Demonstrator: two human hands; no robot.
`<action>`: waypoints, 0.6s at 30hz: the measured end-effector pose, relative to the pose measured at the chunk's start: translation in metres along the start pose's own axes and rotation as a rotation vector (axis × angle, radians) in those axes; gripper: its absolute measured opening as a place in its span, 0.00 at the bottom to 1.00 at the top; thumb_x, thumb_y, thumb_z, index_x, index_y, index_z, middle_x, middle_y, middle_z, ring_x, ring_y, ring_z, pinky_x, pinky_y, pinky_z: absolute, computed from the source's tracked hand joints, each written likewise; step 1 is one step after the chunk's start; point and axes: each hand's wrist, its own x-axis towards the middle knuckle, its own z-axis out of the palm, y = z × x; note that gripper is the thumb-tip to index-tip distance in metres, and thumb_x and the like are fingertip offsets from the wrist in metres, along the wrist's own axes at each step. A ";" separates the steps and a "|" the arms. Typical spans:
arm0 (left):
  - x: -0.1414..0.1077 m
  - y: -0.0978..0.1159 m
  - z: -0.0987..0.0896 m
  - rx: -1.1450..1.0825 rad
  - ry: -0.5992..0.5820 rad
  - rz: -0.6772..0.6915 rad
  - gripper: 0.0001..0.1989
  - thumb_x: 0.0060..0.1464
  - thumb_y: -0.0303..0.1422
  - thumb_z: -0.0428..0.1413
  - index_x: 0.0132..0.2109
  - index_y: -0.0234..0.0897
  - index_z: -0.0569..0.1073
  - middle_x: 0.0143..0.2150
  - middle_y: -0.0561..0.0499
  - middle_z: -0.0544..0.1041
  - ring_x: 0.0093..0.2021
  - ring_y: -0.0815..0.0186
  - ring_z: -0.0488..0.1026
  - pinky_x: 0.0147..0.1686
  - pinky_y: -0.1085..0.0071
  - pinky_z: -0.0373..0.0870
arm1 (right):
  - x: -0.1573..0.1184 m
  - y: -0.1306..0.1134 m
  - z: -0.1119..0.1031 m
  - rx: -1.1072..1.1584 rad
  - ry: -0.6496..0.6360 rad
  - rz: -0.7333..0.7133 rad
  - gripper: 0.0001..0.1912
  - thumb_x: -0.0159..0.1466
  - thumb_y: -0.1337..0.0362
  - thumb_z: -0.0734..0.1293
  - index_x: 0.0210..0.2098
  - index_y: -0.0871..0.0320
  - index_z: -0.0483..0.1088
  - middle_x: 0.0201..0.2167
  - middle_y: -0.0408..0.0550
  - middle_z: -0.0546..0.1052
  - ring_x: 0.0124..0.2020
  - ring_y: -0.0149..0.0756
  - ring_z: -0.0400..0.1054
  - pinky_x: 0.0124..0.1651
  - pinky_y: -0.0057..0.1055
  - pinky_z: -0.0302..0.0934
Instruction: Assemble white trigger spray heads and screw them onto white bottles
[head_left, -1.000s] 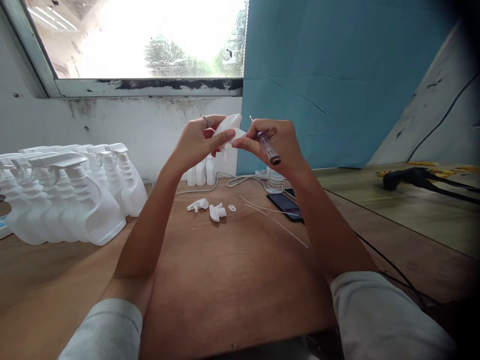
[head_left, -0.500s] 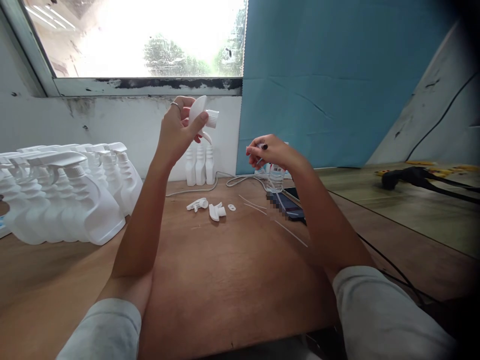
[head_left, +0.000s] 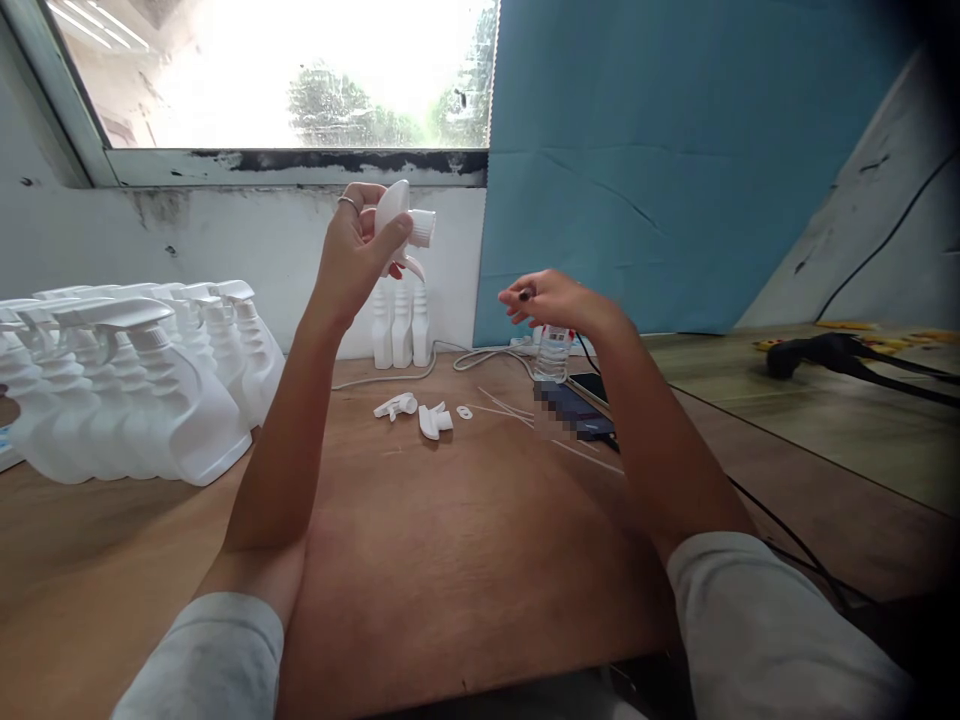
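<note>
Raised in front of the wall, my left hand point(head_left: 356, 245) is closed round a white trigger sprayer head point(head_left: 392, 215); its ribbed collar point(head_left: 422, 229) points right and its trigger hangs below. My right hand point(head_left: 551, 297) hovers above the table with bent fingers. A thin, dark-ended object that looks like a pen point(head_left: 526, 294) sticks out between its fingers; most of it is hidden. On the table between my arms lie two more white sprayer heads point(head_left: 396, 406) point(head_left: 435, 421) and a small white oval piece point(head_left: 464, 412). Thin white tubes point(head_left: 570, 447) lie to their right.
Rows of white spray bottles point(head_left: 187, 400) stand at the left. Several narrow white bottles point(head_left: 401, 330) stand by the wall, beside a grey cable point(head_left: 480, 357). A clear water bottle point(head_left: 552, 355) and a dark phone-like item point(head_left: 574, 410) sit near my right forearm.
My right hand has moved slightly right, its fingers loosened. The thin white tubes lie differently, and one more seems to be among them. My left hand has risen slightly with the sprayer head.
</note>
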 end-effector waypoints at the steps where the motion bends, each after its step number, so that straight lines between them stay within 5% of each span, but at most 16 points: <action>1: 0.000 0.000 0.000 -0.005 -0.001 -0.005 0.11 0.54 0.37 0.59 0.39 0.46 0.64 0.31 0.53 0.71 0.26 0.68 0.65 0.23 0.67 0.67 | -0.004 -0.007 0.000 0.076 0.000 -0.013 0.22 0.58 0.45 0.69 0.33 0.60 0.72 0.25 0.51 0.76 0.24 0.35 0.72 0.26 0.30 0.67; 3: 0.000 0.000 0.001 -0.035 0.004 -0.037 0.10 0.53 0.35 0.58 0.39 0.46 0.64 0.31 0.53 0.71 0.27 0.68 0.65 0.23 0.68 0.66 | -0.014 -0.023 0.001 0.197 -0.002 -0.055 0.28 0.62 0.40 0.61 0.41 0.59 0.71 0.26 0.50 0.76 0.25 0.33 0.71 0.29 0.30 0.68; 6: 0.000 0.000 0.003 -0.156 -0.001 -0.138 0.08 0.53 0.32 0.56 0.39 0.44 0.64 0.32 0.53 0.70 0.27 0.69 0.67 0.23 0.69 0.66 | -0.027 -0.044 0.004 0.279 0.063 -0.214 0.32 0.63 0.37 0.57 0.40 0.60 0.74 0.21 0.46 0.70 0.20 0.30 0.65 0.28 0.29 0.66; 13: -0.002 -0.013 0.017 -0.274 -0.074 -0.354 0.17 0.58 0.49 0.49 0.33 0.39 0.65 0.31 0.49 0.71 0.28 0.67 0.70 0.26 0.69 0.68 | -0.042 -0.066 0.010 0.313 0.120 -0.418 0.12 0.60 0.51 0.69 0.36 0.53 0.73 0.29 0.45 0.74 0.30 0.35 0.70 0.37 0.35 0.69; 18: -0.005 -0.032 0.023 -0.264 -0.075 -0.468 0.18 0.53 0.49 0.55 0.30 0.39 0.65 0.25 0.50 0.70 0.22 0.69 0.68 0.22 0.71 0.66 | -0.050 -0.073 0.012 0.310 0.002 -0.460 0.14 0.59 0.51 0.70 0.38 0.53 0.75 0.38 0.47 0.77 0.39 0.39 0.72 0.40 0.37 0.70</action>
